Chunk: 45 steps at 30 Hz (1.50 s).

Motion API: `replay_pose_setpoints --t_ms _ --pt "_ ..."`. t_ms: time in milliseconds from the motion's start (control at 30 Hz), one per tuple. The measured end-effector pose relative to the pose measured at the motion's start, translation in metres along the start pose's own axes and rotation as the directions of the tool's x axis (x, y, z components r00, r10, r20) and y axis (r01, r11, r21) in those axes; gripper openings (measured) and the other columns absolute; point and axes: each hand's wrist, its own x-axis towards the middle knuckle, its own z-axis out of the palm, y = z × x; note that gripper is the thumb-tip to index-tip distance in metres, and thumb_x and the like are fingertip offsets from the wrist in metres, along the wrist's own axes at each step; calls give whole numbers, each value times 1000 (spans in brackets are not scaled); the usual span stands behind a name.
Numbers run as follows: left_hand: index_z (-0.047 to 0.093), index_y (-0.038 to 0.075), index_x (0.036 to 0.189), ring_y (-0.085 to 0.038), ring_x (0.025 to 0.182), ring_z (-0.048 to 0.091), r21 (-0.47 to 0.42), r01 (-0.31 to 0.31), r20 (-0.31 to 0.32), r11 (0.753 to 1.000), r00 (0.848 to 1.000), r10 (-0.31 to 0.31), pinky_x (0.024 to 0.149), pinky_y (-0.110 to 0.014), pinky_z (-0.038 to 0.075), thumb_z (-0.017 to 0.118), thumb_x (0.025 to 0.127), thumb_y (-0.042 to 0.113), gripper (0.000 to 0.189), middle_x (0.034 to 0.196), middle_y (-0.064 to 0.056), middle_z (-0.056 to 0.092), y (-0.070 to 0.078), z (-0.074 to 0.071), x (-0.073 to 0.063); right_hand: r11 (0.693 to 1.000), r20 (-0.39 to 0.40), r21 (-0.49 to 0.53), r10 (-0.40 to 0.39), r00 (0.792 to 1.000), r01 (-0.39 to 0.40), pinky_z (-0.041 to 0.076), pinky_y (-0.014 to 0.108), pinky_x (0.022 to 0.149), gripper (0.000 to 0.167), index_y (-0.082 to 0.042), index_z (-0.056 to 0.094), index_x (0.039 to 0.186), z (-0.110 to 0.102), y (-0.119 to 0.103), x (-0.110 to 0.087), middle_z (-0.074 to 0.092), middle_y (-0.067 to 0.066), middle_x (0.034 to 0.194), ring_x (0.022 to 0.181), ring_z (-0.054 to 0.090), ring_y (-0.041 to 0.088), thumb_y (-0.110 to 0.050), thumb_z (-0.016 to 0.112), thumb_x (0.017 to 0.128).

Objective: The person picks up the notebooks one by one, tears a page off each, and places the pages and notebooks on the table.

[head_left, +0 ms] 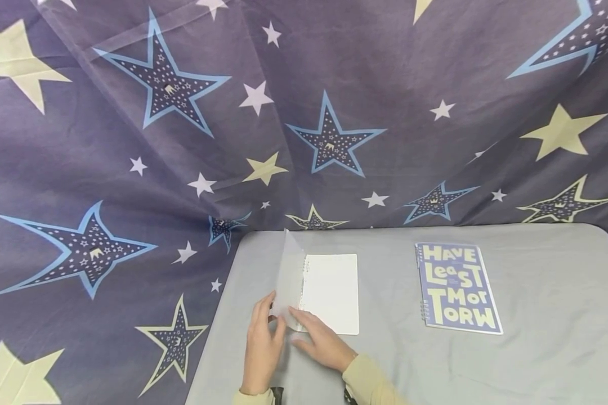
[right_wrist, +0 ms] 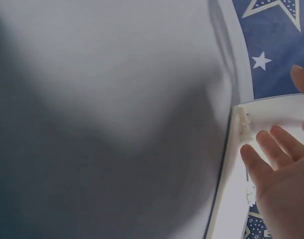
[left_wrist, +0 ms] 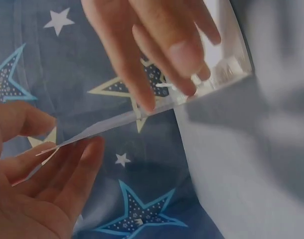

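A spiral-bound notebook (head_left: 331, 292) lies open on the bed-like grey surface, its right side showing a blank white page. Its thin pale cover or leaves (head_left: 290, 270) stand raised on the left of the coil. My left hand (head_left: 262, 349) pinches the lower outer edge of these raised leaves (left_wrist: 109, 124) between thumb and fingers. From the right, my right hand (head_left: 326, 346) reaches to the lower end of the coil, fingers extended. In the right wrist view its fingertips (right_wrist: 246, 152) are right at the binding.
A second spiral notebook (head_left: 458, 287), purple with large cream lettering, lies shut to the right. Grey cloth (head_left: 385, 360) covers the surface beneath both. A star-patterned dark fabric (head_left: 375, 62) rises behind and along the left side.
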Motion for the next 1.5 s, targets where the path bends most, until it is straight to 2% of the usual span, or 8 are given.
replay_pose_setpoints --t_ms 200,400,533,667,867,1200,1500 --pt "50 5 142 -26 104 67 61 27 -31 998 999 -25 84 -37 60 66 90 -2 54 132 -14 56 -9 -2 2 999 44 -38 11 999 -9 36 47 117 65 -15 35 154 5 5 -3 40 6 157 143 40 26 -26 63 97" --pt "53 5 140 -25 94 67 126 57 -92 990 995 -45 77 -39 61 66 89 -5 54 127 -14 57 -20 -5 3 985 98 -170 -14 995 31 37 44 117 69 -14 39 152 10 9 -4 39 9 157 144 38 26 -27 70 91" --pt "54 2 138 -30 100 65 178 69 -124 982 991 -48 81 -44 60 67 88 -5 53 125 -17 58 -28 -5 4 970 135 -235 -26 990 58 33 44 119 76 -12 42 150 12 11 -5 36 11 158 146 34 28 -27 77 84" --pt "54 -1 138 -34 104 64 191 93 -136 977 988 -67 85 -47 59 68 87 -4 53 125 -20 58 -35 -5 6 965 154 -256 -17 988 57 31 45 120 78 -12 42 150 14 11 -6 34 11 160 148 31 27 -33 77 83" --pt "52 -3 139 -36 105 63 176 154 -128 972 983 -132 88 -48 57 67 89 -2 53 126 -21 56 -47 -5 9 967 174 -252 13 985 32 27 46 122 78 -14 41 151 17 13 -6 30 8 162 150 26 24 -39 74 86" --pt "47 -7 141 -44 122 54 191 246 -98 950 968 -231 105 -54 47 69 87 1 59 130 -27 53 -67 -2 12 945 175 -315 -37 984 92 29 45 122 80 -11 42 150 17 14 -7 32 10 161 150 27 26 -37 77 83" --pt "44 -11 141 -48 126 48 228 309 -63 923 951 -303 108 -57 43 69 88 3 61 134 -32 49 -85 5 13 933 175 -344 -46 983 105 29 44 121 79 -11 44 149 17 13 -7 32 9 161 150 27 25 -34 79 82"
